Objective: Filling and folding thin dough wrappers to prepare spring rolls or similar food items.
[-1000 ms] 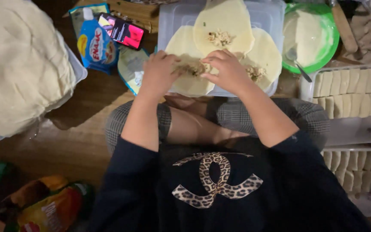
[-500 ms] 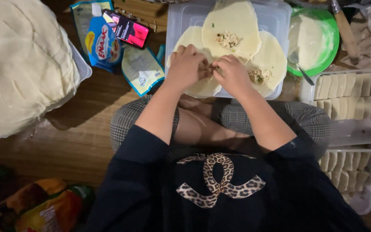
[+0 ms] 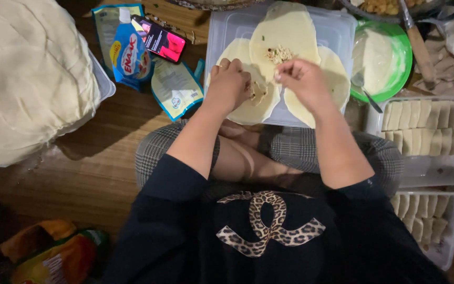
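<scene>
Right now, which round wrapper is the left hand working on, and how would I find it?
Find the clear plastic lid at the knees, covered by three pale round wrappers. The left hand rests on the lower left wrapper. Unlike the top wrapper, whose filling lies bare, this one's is mostly under the fingers.

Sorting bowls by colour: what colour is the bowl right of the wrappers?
Bright green bowl, clearest in the head view.
</scene>
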